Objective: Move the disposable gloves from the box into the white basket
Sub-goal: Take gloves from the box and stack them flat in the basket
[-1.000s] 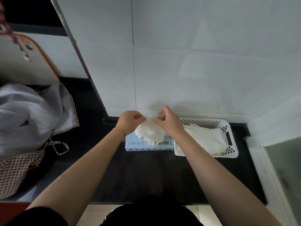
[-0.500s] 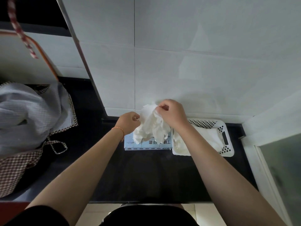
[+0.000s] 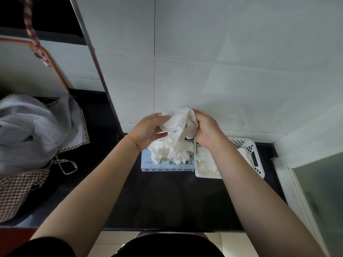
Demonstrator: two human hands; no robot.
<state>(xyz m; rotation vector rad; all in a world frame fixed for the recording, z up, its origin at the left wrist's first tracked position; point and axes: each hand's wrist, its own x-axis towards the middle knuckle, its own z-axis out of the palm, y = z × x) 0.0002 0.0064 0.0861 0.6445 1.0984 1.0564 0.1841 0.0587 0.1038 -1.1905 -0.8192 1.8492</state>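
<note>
A bunch of white disposable gloves (image 3: 174, 138) is held up above the glove box (image 3: 167, 164) by both hands. The upper part of the bunch is gripped by the left hand (image 3: 148, 129), whose fingers are curled over the top of it while the thumb lies under it. The right edge of the same bunch is pinched by the right hand (image 3: 206, 129), with the fingers bent around the thin material. The two hands are close together, with only the gloves between them. The lower ends of the gloves hang down loosely and cover part of the top of the box, so it cannot be told whether they still touch the opening.

The box is light blue with printed characters on its front side, and it is placed on the black countertop (image 3: 167, 201) near the tiled wall (image 3: 222, 71). The white basket (image 3: 258, 164), which has perforated walls and a handle slot, is set just beside the box on the right, touching it or almost touching it. Some white gloves (image 3: 205, 162) are already seen lying inside the basket, partly hidden by the right forearm.

An orange thread bracelet (image 3: 133, 140) is worn on the left wrist. At the left side of the countertop a grey cloth with checked border (image 3: 33, 130) is laid over something.
</note>
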